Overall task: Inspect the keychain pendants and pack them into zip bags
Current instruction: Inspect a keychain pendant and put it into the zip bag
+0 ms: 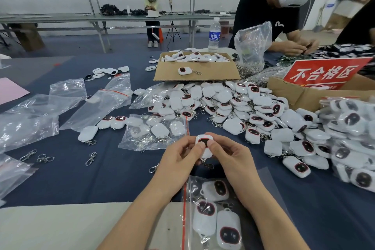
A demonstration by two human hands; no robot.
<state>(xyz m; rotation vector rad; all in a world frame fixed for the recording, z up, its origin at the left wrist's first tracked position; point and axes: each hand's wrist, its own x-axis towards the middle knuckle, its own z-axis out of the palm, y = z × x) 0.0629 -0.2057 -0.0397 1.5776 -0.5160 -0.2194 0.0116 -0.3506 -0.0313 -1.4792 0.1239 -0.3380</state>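
Both hands hold one white keychain pendant (205,140) with a dark, red-rimmed window above the blue table cloth. My left hand (182,158) grips its left side and my right hand (229,156) its right side, both thumbs pressing on the face. Its metal clasp (208,165) hangs below. A zip bag (215,213) with three pendants inside lies between my forearms at the near edge. Another filled zip bag (154,132) lies just beyond my hands. A big heap of loose pendants (243,111) spreads to the right.
Empty zip bags (97,101) lie scattered at left, with loose metal clasps (44,157) near them. A cardboard box (196,67) of pendants stands behind, a red sign (324,75) on another box at right. Packed bags (353,132) pile at far right. A person works across the table.
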